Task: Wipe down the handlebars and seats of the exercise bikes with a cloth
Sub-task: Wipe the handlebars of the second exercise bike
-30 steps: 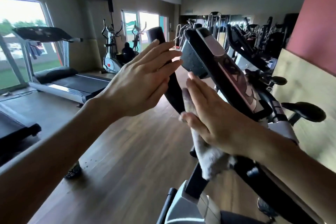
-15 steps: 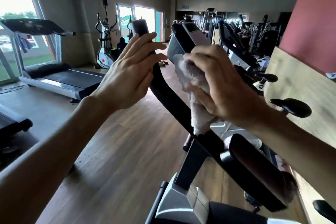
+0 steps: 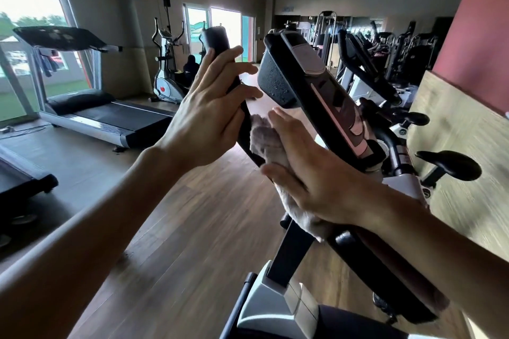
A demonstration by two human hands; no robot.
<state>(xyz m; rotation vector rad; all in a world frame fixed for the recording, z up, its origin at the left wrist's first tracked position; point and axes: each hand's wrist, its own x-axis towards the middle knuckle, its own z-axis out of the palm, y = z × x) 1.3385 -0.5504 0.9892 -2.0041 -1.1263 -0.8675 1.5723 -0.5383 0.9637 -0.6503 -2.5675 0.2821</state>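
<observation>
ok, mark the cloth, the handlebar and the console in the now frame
cloth [image 3: 265, 137], head view, bunched part above the right palm
handlebar [image 3: 216, 38], head view, top foam grip
console [image 3: 278, 80], head view, dark back housing

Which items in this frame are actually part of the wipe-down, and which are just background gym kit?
In the job:
- cloth, pressed flat under the right hand
- handlebar, steadied by the left hand
- bike console, next to the wiping

Background:
- treadmill
- elliptical trainer
- other bikes along the right wall
</observation>
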